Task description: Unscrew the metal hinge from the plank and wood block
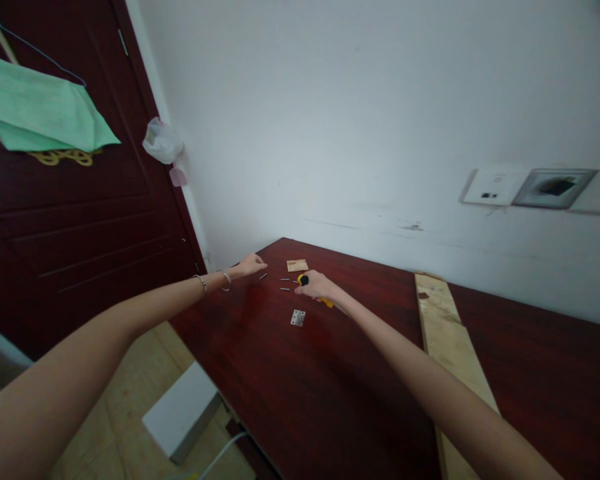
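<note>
My right hand (316,285) is closed around a yellow-and-black screwdriver (305,281) low over the dark red table (330,387). My left hand (251,265) reaches to the table's far left edge, fingers drawn together beside a small dark screw (263,276); whether it holds anything I cannot make out. A few more screws (285,284) lie between the two hands. A small metal hinge (297,318) lies flat just in front of the right hand. A small square wood piece (297,265) rests behind the right hand.
A long pale wooden plank (447,340) lies on the table to the right. The white wall carries sockets (493,188). A dark red door (70,233) with a green cloth (40,110) stands left. A white box (183,410) sits on the floor.
</note>
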Available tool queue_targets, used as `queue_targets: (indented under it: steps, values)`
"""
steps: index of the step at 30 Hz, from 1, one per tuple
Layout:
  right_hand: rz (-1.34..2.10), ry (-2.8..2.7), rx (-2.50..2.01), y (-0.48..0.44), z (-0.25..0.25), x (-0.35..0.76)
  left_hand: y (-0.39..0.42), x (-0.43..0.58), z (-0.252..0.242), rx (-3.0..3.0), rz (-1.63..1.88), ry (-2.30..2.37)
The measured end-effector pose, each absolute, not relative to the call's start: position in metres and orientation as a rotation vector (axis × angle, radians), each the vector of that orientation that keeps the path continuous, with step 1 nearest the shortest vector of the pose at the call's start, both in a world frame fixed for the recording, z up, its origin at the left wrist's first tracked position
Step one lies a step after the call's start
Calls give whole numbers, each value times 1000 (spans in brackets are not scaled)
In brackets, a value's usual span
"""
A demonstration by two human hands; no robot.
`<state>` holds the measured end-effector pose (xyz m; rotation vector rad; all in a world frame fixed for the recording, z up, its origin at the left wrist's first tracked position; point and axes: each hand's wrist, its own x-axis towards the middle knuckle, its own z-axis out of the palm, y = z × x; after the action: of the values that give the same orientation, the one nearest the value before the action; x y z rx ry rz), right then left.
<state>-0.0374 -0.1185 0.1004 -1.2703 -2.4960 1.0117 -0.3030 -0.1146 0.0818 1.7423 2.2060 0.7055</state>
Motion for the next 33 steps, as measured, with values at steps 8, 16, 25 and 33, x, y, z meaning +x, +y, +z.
queue_targets:
  steps: [8, 16, 25, 33]
  values:
    - [942, -2233, -860, -110, 183, -6, -132, -242, 162, 1944, 916, 1901]
    - [872, -1954, -594, -119, 226, 33, -172, -159, 229, 2288, 1123, 1265]
    - [745, -1729, -395, -145, 214, 28, -188, -139, 235, 2549, 1102, 1307]
    - [508, -1927, -377, -158, 197, 29, -187, -169, 232, 2991, 732, 1288]
